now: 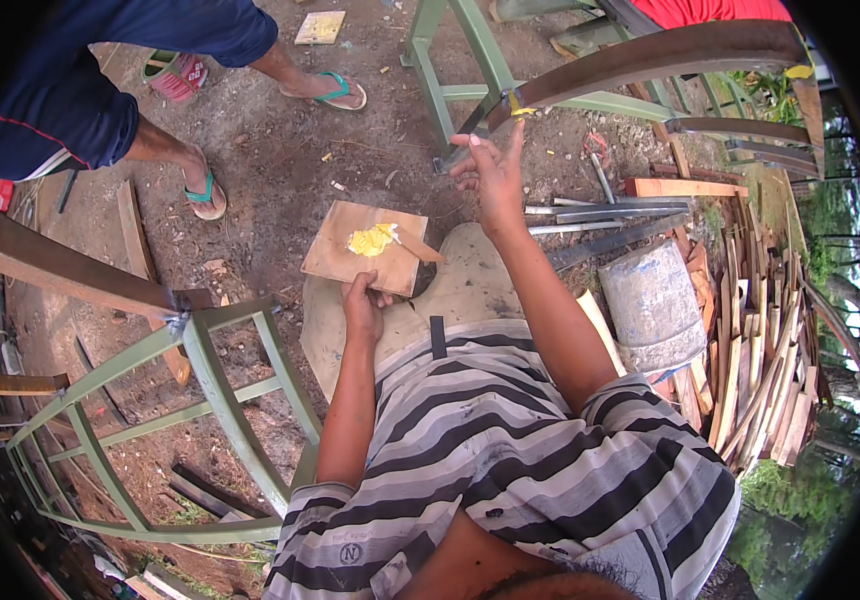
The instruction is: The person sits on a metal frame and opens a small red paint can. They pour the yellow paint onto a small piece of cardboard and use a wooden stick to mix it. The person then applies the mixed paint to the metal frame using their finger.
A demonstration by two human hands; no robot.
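Observation:
My left hand (363, 305) grips the near edge of a square wooden board (335, 250), fingers underneath. A mound of yellow putty (372, 239) sits on the board, with a flat brown spreader (418, 244) lying beside it and jutting past the right edge. My right hand (492, 175) is raised with nothing gripped in it. Its index finger points up to a dab of yellow putty (520, 106) at the joint where a brown curved beam (660, 62) meets a green metal frame (490, 60). The other fingers are partly bent and apart.
Another green frame (230, 420) with a brown beam (60, 265) stands at my left. A person in dark blue shorts (80, 130) stands far left near a red bucket (176, 76). A grey-white container (653, 305), metal bars (610, 212) and stacked wood strips (760, 350) lie right.

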